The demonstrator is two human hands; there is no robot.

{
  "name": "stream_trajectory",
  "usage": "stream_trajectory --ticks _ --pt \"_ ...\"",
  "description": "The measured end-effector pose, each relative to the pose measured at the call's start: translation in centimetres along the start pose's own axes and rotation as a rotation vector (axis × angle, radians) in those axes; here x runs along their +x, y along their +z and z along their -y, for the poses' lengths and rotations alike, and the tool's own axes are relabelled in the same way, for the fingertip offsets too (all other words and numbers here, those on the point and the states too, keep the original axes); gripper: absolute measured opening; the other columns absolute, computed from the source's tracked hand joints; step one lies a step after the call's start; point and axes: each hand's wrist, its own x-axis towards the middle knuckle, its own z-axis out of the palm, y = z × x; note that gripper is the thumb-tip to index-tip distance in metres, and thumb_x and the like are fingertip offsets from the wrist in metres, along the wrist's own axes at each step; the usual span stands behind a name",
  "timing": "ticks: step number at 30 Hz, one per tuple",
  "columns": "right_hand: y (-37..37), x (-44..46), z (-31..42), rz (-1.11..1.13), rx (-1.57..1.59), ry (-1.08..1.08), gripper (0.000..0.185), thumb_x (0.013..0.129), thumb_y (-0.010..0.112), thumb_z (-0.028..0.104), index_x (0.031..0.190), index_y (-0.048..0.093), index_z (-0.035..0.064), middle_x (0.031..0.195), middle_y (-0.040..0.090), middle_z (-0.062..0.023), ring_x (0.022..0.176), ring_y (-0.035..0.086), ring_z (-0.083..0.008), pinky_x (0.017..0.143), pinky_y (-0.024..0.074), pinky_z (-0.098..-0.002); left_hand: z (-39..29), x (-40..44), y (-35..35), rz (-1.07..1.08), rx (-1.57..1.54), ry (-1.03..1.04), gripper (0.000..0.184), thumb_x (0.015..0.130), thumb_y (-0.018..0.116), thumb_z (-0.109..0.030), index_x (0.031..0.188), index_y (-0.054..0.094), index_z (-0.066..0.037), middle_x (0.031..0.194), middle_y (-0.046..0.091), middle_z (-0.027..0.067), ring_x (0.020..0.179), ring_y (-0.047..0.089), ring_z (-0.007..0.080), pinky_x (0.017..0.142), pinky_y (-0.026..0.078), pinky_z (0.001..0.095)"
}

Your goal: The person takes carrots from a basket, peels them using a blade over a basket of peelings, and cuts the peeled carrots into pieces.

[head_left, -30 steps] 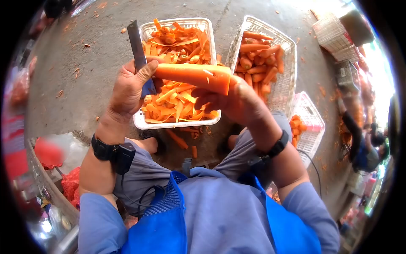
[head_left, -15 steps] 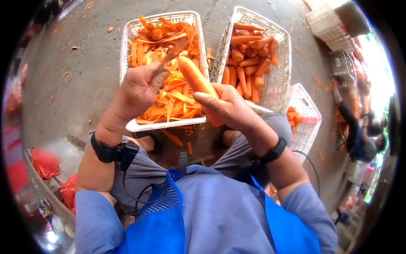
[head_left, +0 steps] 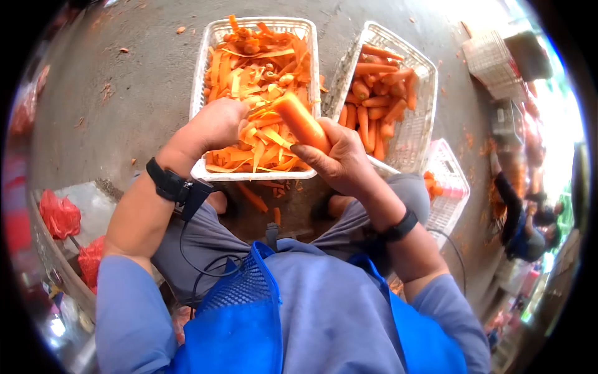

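Note:
My right hand (head_left: 339,156) is wrapped around a thick peeled carrot (head_left: 303,124), its thumb along the near side. The carrot tilts up and to the left, blunt end over the peelings. My left hand (head_left: 218,124) is a closed fist at the left side of the peelings crate (head_left: 261,176), apart from the carrot; its fingers face away and hide whatever they hold. Orange carrot peelings (head_left: 268,140) fill that white crate. Beside it on the right, a second white crate (head_left: 408,140) holds several whole carrots (head_left: 377,100).
A smaller white crate (head_left: 453,181) with orange pieces stands by my right knee. Peel scraps (head_left: 252,198) lie on the floor between my feet. Red bags (head_left: 60,214) are at the left. Another person (head_left: 529,230) and stacked crates (head_left: 492,62) are at the right.
My left fist has lowered toward the peelings, and the thin, blurred tool seen in it is now hidden. The carrot stays in my right hand, its tip blunter. The whole view has shifted slightly.

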Motion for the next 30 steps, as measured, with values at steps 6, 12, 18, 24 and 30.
stream_trajectory --ticks 6,12,18,24,30 --pt "-0.5 0.7 0.0 0.046 0.620 0.437 0.041 0.099 0.064 0.040 0.113 0.061 0.0005 0.089 0.061 0.0009 0.073 0.057 -0.0063 0.064 0.0465 -0.0207 0.8 0.6 -1.7 -0.103 -0.756 -0.181 0.021 0.100 0.064 -0.022 0.095 0.069 -0.002 0.071 0.058 -0.0024 0.062 0.054 0.0087 0.057 0.046 0.0262" --pt "0.9 0.8 0.0 0.073 0.864 0.597 0.043 0.099 0.063 0.036 0.116 0.057 -0.0025 0.090 0.064 -0.0077 0.073 0.065 -0.0166 0.065 0.0566 -0.0306 -2.9 0.3 -4.3 -0.307 -1.372 -0.079 0.020 0.098 0.066 -0.020 0.111 0.068 -0.005 0.069 0.055 -0.0051 0.057 0.052 0.0042 0.051 0.043 0.0183" --pt "-0.8 2.7 1.2 0.062 1.137 0.718 0.048 0.104 0.048 0.037 0.131 0.042 -0.0025 0.095 0.066 -0.0198 0.071 0.070 -0.0306 0.060 0.0607 -0.0383 -5.1 0.4 -6.5 -0.319 -1.547 0.070 0.047 0.108 0.035 -0.040 0.098 0.063 -0.004 0.096 0.063 0.0094 0.087 0.062 0.0146 0.075 0.055 0.0320" --pt "0.2 3.7 -1.4 -0.008 1.203 0.780 0.045 0.103 0.045 0.039 0.132 0.042 0.0042 0.095 0.066 -0.0181 0.068 0.068 -0.0308 0.056 0.0577 -0.0369 -5.7 0.8 -5.3 -0.192 -1.083 0.003 0.044 0.105 0.050 -0.044 0.098 0.066 -0.004 0.071 0.064 0.0024 0.059 0.061 0.0087 0.050 0.045 0.0219" --pt "0.9 4.2 -0.3 0.089 1.301 0.608 0.047 0.109 0.032 0.039 0.134 0.050 0.0028 0.106 0.067 -0.0113 0.079 0.068 -0.0197 0.064 0.0588 -0.0337 -8.2 1.7 -4.8 0.075 -1.070 0.149 0.013 0.092 0.073 -0.014 0.099 0.073 -0.003 0.081 0.068 -0.0005 0.074 0.063 0.0088 0.065 0.050 0.0236"
